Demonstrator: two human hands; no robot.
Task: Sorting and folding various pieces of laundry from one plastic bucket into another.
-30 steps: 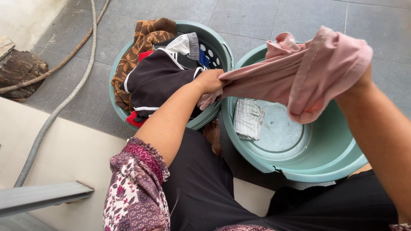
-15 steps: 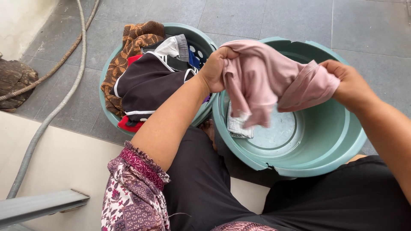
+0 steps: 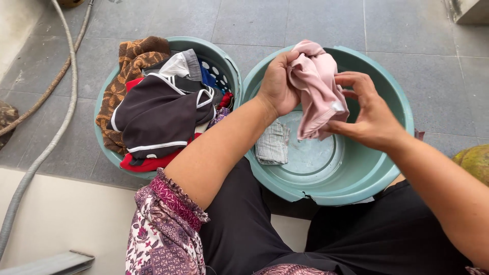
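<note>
At the far left I see a grey corrugated hose (image 3: 48, 145) curving over the grey tiled floor (image 3: 244, 20), with a thinner brown hose (image 3: 53, 84) lying beside it. Next comes a teal laundry basket (image 3: 104, 147) heaped with clothes: a brown patterned towel (image 3: 130, 63) hangs over its left rim, a dark garment with white piping (image 3: 158, 114) lies on top, and something red (image 3: 147, 164) shows beneath it. Just beside the basket, touching or nearly so, stands a teal basin (image 3: 377, 175), its near rim cracked. A small striped grey cloth (image 3: 272, 143) lies on the basin's bottom, at its left side.

My left hand (image 3: 277, 84) reaches over the basin from a floral sleeve (image 3: 163, 224), its fingers closed on the upper edge of a pink garment (image 3: 318, 84). The garment hangs bunched above the basin, clear of the bottom. My right hand (image 3: 372, 114) holds it from the other side, thumb and fingertips pinching the lower fold while the remaining fingers are spread loosely. At the right edge a rounded green-yellow object (image 3: 473, 160) shows in part; I cannot tell what it is.
</note>
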